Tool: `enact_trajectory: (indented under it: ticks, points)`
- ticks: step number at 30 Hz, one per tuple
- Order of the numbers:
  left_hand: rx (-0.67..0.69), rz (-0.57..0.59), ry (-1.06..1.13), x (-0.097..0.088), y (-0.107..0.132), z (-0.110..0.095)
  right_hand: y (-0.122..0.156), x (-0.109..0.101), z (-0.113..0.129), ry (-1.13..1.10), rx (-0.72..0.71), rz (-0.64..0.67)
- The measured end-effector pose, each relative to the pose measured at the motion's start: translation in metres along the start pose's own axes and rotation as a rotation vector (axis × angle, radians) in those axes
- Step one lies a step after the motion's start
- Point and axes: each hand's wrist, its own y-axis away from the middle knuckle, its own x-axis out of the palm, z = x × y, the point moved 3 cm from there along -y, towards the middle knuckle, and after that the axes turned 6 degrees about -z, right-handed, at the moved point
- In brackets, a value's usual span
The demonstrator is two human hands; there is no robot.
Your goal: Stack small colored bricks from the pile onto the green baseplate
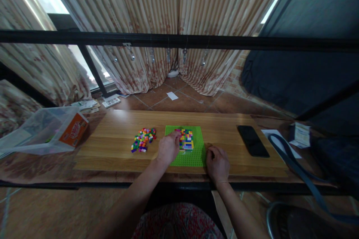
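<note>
A green baseplate (198,158) lies on the wooden board in front of me, with a block of many-coloured toy bricks (186,140) built up on it. My left hand (168,147) reaches over the plate's left part, its fingertips closed at the left edge of the built bricks. Whatever is between those fingertips is too small to make out. Just right of the plate, my right hand (218,162) rests on the board with its fingers curled in; its palm is hidden. Loose bricks (143,139) form a pile left of my left hand.
A black phone (253,141) lies on the wooden board (112,157) at the right. Beyond the board's left end stands a clear plastic bin (36,149) with an orange label. A dark strap (300,171) and a small box (300,134) are at the far right. A black bar (179,40) crosses behind.
</note>
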Motion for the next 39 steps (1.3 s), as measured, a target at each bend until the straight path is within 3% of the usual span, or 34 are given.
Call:
enact_trajectory:
  ticks: [11, 21, 39]
  points:
    - [0.165, 0.043, -0.152, 0.0042, 0.0052, 0.0027, 0.0008, 0.0009, -0.0018, 0.011, -0.009, 0.004]
    - [0.146, 0.002, -0.156, 0.0105, 0.0069, 0.0072, 0.0009, 0.0003, -0.0008, 0.007, -0.010, -0.011]
    - [0.194, 0.095, -0.239, 0.0094, 0.0090, -0.0007, 0.0021, 0.0011, -0.0024, 0.003, 0.005, 0.008]
